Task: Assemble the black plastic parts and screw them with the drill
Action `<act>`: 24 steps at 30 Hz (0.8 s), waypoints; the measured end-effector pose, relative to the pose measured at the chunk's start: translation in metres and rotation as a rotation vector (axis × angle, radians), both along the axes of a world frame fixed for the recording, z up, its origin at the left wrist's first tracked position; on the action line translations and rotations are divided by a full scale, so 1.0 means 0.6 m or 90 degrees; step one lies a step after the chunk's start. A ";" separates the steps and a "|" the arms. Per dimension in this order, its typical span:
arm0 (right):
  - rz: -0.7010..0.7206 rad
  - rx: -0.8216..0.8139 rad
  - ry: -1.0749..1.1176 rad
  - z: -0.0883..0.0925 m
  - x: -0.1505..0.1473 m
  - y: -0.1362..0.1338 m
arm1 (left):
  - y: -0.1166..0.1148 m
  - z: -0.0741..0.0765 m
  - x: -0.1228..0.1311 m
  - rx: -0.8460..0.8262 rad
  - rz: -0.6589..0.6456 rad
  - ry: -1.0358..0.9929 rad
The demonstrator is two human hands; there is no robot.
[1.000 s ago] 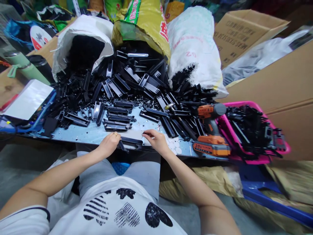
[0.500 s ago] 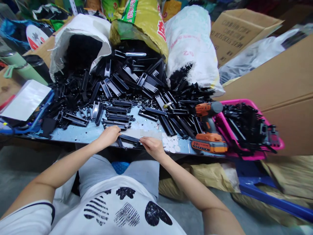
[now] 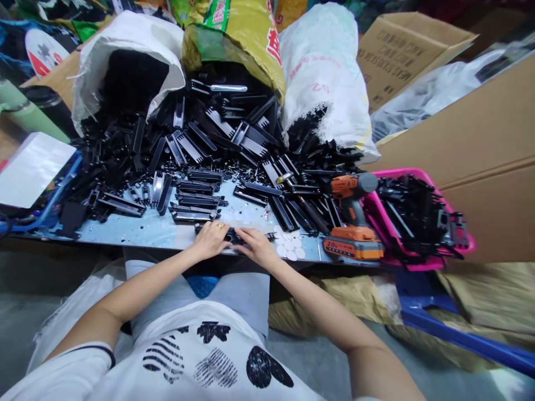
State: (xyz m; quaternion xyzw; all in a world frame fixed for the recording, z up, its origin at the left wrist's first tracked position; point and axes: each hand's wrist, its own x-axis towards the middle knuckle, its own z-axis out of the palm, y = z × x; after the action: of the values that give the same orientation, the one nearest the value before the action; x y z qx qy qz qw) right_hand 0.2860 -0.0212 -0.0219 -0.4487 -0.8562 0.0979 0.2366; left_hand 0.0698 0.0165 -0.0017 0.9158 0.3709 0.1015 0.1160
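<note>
At the table's front edge lies a long black plastic part [image 3: 236, 236], flat under both hands. My left hand [image 3: 211, 240] grips its left and middle stretch, fingers bent over the top. From the other side my right hand [image 3: 257, 247] holds it with thumb and fingers close together; the right end of the part shows past the fingers. Much of it is hidden by the hands. Just beyond, several similar black assemblies [image 3: 196, 200] form a neat stack of rows. White round discs [image 3: 290, 245] lie to the right of my right hand.
An orange cordless drill [image 3: 355, 217] stands on its battery at the right, beside a pink basket [image 3: 426, 174] of black parts. Loose parts and screws spill from a white sack [image 3: 125, 28], a yellow sack [image 3: 246, 33] and another white sack [image 3: 321, 61]. A blue tray [image 3: 62, 186] sits left.
My hands have come closer together. The black part, earlier held tilted between fingertips above another piece, now lies flat beneath both hands. The camera view has shifted slightly.
</note>
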 end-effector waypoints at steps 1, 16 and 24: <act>0.019 -0.006 0.000 -0.006 0.008 0.011 | 0.003 -0.002 0.000 0.001 0.005 -0.011; 0.151 0.049 0.053 0.039 -0.129 0.052 | -0.098 -0.007 -0.024 -0.047 0.458 0.033; 0.165 -0.016 0.056 0.022 -0.162 0.065 | -0.077 0.009 -0.015 -0.141 0.498 0.070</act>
State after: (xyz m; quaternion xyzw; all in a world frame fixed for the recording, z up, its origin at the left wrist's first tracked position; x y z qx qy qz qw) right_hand 0.1885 0.0179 -0.0085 -0.3325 -0.8945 0.1576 0.2538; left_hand 0.0610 -0.0296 0.0040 0.6918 0.7053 0.0483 0.1468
